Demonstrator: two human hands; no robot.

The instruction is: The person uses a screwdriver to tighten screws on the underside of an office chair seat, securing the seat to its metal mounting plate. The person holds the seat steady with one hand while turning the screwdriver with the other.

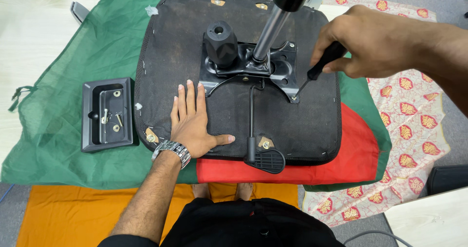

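table (34, 47): pale wood, upper left, mostly under cloths, cut off by the frame edge.
green cloth (92, 52): spread over the table, a red part at lower right.
tray (107, 114): dark plastic, rectangular, on the green cloth just left of the seat; bolts and washers (111, 116) inside, too small to count surely.
left hand (194, 122): flat and wide, fingers spread, palm down on the seat underside; metal watch (171, 151) at the wrist.
seat (234, 76): black chair seat, upside down on the green cloth, centre of view; small tan patches near its corners.
metal plate (253, 69): black, bolted to the seat middle, with a black knob (220, 43) and a shiny column (269, 32) whose top runs out of frame.
lever (261, 154): thin rod ending in a black paddle at the seat's near edge.
right hand (370, 42): closed around a black-handled screwdriver (324, 61); tip at the plate's right corner, bolt there hard to make out.
patterned cloth (414, 115): cream with red motifs, far right.
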